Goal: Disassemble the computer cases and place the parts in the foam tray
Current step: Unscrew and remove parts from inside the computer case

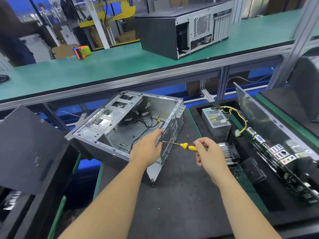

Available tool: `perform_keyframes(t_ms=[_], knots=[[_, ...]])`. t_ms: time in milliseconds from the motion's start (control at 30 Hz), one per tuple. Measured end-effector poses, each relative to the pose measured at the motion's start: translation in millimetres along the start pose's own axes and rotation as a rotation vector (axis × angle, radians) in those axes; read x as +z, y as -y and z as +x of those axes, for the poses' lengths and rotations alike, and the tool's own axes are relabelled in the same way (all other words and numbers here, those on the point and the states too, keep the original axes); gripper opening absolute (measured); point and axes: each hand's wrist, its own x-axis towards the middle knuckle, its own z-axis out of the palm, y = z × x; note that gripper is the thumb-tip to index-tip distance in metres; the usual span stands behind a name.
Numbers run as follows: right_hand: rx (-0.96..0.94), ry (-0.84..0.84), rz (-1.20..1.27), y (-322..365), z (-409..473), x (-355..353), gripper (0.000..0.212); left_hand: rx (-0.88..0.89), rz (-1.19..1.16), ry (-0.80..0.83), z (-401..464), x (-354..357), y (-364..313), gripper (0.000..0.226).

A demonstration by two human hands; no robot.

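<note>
A factory workstation is shown: a green-topped upper shelf (pixel 120 66) on an aluminium frame spans the view from 9 to 2 o'clock, and a dark work mat (pixel 181 195) fills the foreground. On the shelf at 1 o'clock a closed second case (pixel 165 35) is seen, with an orange tape dispenser (pixel 82 51) at 11 o'clock.

At the centre of the mat the open computer case (pixel 131 128) is laid on its side, largely emptied, with loose black cables (pixel 146 120) left inside. The chassis is judged stiff but light sheet steel with sharp stamped edges; it is best held by a folded rim or corner, not by a perforated panel.

At 3 o'clock the black foam tray (pixel 198 107) is set, soft and easily dented. In it are seen a grey power supply (pixel 216 124) with its wire loom, judged the heaviest part and best taken by its box, a finned heatsink (pixel 226 152), and a motherboard (pixel 276 152) standing on edge, judged fragile and to be handled by its edges only. A removed side panel (pixel 248 107) is leaned behind it.

The left hand (pixel 146 149) is pressed against the rear panel of the case, fingers curled over its edge to steady it. The right hand (pixel 207 152) is closed round the yellow handle of the screwdriver (pixel 181 145), whose tip is held at the rear panel beside the left fingers; whether a screw is engaged cannot be told. A small dark speck, possibly a screw (pixel 187 136), is seen on the mat just beside the case.
</note>
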Motion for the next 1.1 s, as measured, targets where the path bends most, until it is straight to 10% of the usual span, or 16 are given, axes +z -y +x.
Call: perform_keyframes(t_ms=[667, 933, 1100], knots=[[0.179, -0.144, 0.400, -13, 2, -12, 0.013, 0.073, 0.134, -0.082, -3, -1, -6, 0.010], [0.284, -0.289, 0.455, -23, 10, -14, 0.016, 0.548, 0.766, -0.211, -11, 7, -37, 0.026], [0.330, -0.347, 0.480, -35, 13, -26, 0.015, -0.023, 0.148, 0.190, 6, 55, -95, 0.020]])
